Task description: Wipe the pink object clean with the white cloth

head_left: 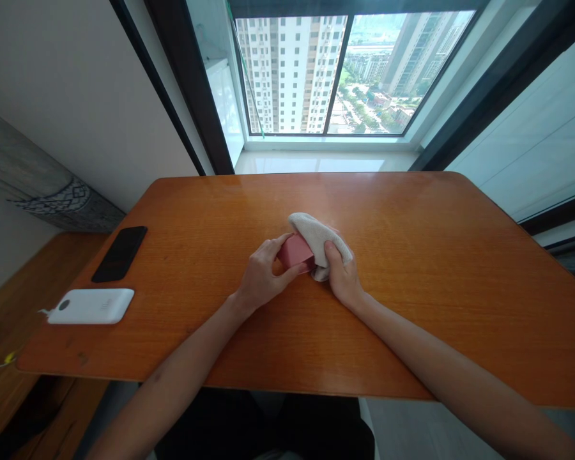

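A small pink box-shaped object [296,252] sits at the middle of the orange wooden table [412,306]. My left hand [263,275] is closed round its left side, fingers on top and thumb along the front. My right hand [342,278] is closed on a white cloth [319,235] that drapes over the right side of the pink object. The cloth hides that end of the object.
A black phone [120,253] lies face up near the table's left edge. A white power bank [92,306] with a cable lies in front of it. A lower wooden surface [23,300] stands to the left. A large window [335,70] lies beyond the table.
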A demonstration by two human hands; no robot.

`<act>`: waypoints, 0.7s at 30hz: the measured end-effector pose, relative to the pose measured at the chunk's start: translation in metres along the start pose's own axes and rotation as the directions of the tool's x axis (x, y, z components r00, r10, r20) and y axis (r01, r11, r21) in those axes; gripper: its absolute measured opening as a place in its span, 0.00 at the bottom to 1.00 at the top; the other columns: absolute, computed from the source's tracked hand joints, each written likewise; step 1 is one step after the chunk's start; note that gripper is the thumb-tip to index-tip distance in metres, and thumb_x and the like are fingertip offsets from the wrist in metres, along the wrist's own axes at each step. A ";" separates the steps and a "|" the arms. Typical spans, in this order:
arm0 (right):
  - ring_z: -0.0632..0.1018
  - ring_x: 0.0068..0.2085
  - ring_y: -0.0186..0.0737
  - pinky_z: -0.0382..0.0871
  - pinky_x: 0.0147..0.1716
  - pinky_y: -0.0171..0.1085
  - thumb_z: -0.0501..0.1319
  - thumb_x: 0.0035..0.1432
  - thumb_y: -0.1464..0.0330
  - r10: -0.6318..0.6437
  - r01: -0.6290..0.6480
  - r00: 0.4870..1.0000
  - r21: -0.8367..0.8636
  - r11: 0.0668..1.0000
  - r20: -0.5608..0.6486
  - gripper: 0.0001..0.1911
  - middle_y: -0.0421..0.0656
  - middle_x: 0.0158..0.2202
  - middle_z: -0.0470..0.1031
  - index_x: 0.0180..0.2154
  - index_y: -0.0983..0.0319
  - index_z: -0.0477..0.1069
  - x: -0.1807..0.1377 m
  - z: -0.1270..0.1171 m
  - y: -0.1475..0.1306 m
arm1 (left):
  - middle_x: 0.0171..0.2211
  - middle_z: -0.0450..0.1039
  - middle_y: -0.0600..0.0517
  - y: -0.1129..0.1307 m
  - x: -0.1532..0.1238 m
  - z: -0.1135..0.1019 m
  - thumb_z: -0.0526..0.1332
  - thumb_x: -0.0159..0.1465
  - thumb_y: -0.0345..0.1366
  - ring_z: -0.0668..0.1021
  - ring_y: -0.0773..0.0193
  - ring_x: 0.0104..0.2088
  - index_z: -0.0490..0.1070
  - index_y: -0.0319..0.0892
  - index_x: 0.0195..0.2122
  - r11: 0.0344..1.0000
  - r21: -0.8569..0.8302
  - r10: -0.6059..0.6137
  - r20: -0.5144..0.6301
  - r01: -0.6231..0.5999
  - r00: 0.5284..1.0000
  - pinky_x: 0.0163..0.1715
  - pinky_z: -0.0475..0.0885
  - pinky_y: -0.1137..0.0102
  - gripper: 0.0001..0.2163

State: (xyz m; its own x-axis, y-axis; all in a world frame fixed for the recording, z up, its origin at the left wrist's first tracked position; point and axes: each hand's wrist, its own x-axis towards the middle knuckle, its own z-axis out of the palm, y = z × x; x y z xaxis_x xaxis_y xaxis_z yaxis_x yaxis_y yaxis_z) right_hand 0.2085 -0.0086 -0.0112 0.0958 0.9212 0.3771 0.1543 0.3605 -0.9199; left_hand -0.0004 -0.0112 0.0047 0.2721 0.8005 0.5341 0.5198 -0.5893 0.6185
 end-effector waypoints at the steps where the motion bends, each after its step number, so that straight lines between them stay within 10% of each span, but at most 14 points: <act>1: 0.82 0.54 0.50 0.78 0.56 0.47 0.58 0.73 0.48 0.046 -0.045 0.999 0.015 0.999 -0.014 0.23 0.45 0.46 0.84 0.50 0.58 0.81 0.000 0.000 0.002 | 0.46 0.81 0.45 0.000 0.000 0.000 0.68 0.71 0.53 0.81 0.56 0.43 0.70 0.41 0.65 1.000 0.005 0.000 -0.002 0.000 1.000 0.47 0.79 0.61 0.28; 9: 0.73 0.24 0.38 0.71 0.25 0.37 0.59 0.68 0.42 0.332 -0.331 0.943 0.159 0.930 0.022 0.28 0.37 0.23 0.73 0.31 0.58 0.73 0.003 0.000 0.004 | 0.44 0.81 0.46 -0.002 -0.001 0.004 0.69 0.70 0.55 0.79 0.60 0.38 0.71 0.40 0.63 1.000 0.028 0.008 -0.032 -0.007 0.999 0.41 0.77 0.64 0.29; 21: 0.79 0.31 0.43 0.75 0.33 0.40 0.57 0.69 0.41 0.286 -0.287 0.958 -0.019 0.958 -0.036 0.29 0.41 0.28 0.79 0.31 0.58 0.76 0.010 -0.004 0.006 | 0.52 0.81 0.45 -0.006 -0.002 0.003 0.71 0.69 0.46 0.82 0.58 0.45 0.70 0.43 0.63 1.000 -0.016 -0.003 -0.025 0.003 1.000 0.45 0.78 0.65 0.25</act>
State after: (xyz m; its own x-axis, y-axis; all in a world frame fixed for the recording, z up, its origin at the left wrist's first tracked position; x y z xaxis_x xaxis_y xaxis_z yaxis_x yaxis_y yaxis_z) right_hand 0.2144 0.0021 -0.0130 0.1715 0.9799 0.1018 0.1392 0.0782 -0.9872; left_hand -0.0014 -0.0094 -0.0020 0.2502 0.7993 0.5463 0.5078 -0.5888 0.6289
